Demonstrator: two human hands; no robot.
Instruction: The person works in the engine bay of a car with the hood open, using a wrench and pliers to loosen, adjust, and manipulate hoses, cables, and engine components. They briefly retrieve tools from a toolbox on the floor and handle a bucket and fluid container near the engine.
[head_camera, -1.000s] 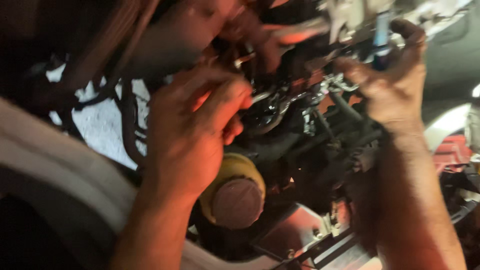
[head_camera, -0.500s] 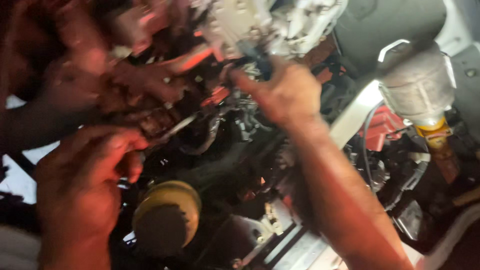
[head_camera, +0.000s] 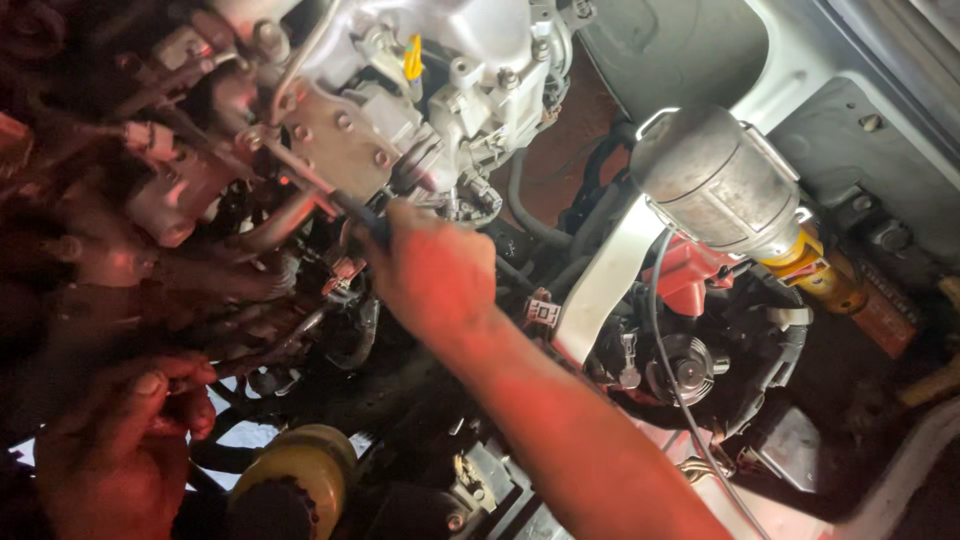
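Right hand (head_camera: 440, 275) now lower, around slim dark tool (head_camera: 362, 216).

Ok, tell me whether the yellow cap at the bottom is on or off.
On: the yellow cap sits seated on its opening beside the left hand.

Warm reddish light tints the left side and both hands; the engine block (head_camera: 420, 90) and grey canister (head_camera: 715, 180) catch bright white glare. Lower corners sink into deep shadow, and the left edge looks soft and blurred
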